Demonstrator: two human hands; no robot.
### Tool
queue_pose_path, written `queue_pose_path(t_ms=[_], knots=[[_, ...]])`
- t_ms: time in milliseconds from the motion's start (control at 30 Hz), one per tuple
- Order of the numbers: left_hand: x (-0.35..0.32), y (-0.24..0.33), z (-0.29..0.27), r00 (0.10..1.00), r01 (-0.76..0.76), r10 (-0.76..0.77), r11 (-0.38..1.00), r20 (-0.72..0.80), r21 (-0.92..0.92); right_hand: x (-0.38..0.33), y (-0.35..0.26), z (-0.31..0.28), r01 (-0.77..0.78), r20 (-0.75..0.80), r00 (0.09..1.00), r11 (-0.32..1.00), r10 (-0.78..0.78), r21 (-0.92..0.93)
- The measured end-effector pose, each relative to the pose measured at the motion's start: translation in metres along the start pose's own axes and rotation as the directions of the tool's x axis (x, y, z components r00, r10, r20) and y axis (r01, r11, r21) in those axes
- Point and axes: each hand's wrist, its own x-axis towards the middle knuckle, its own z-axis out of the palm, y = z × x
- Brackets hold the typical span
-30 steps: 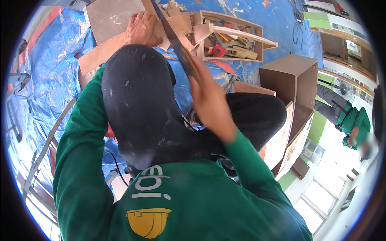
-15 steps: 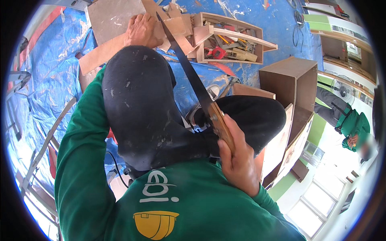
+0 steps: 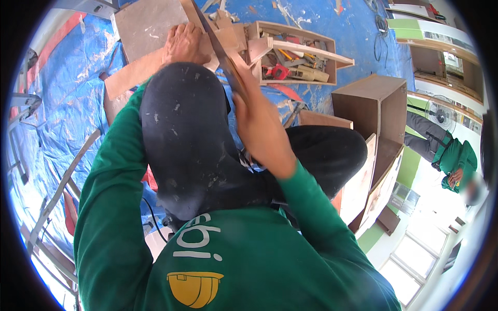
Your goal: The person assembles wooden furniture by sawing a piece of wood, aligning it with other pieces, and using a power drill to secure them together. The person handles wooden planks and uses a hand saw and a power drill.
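My right hand [image 3: 262, 122] is closed around the wooden handle of a handsaw, partly blurred by motion. The long dark saw blade [image 3: 222, 58] runs up and away from it, crossing the right part of a thin brown wooden board [image 3: 132, 74]. That board lies across a brown wooden box [image 3: 149, 28] beyond my raised left knee. My left hand [image 3: 184, 44] bears down on the board, fingers close together and bent over it, left of the blade. Most of the saw handle is hidden by my right hand, and where the teeth touch the wood cannot be made out.
Right of the saw stands an open wooden toolbox [image 3: 306, 75] with several hand tools. A wooden cabinet box [image 3: 365, 96] sits beyond my right knee. Blue sheeting [image 3: 57, 119] covers the floor. Another person in green [image 3: 456, 158] is at the far right, near a fan [image 3: 440, 111].
My right hand has pushed the saw forward and away from my body, from near my chest to beside my raised knee. My left hand stays on the board.
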Motion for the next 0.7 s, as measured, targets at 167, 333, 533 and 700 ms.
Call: queue_pose_path(t_ms=[167,333,533,700], knots=[[-0.002,-0.003,0.006,0.999,-0.032,0.033,0.999,-0.042,0.008,-0.133,-0.053,-0.089,-0.235,0.107,0.965,0.971,0.238,-0.047],[-0.001,0.005,0.0,1.0,-0.016,0.016,1.0,-0.002,0.015,-0.066,0.0,-0.038,-0.071,0.048,0.996,0.997,0.073,-0.024],[0.007,0.007,-0.001,0.999,-0.027,0.027,1.0,-0.021,-0.006,0.051,0.037,0.025,0.086,-0.065,0.994,0.996,-0.086,0.009],[-0.001,0.002,0.004,0.999,0.0,-0.001,1.0,-0.044,-0.015,-0.053,-0.015,-0.033,-0.067,0.034,0.997,0.997,0.068,-0.036]])
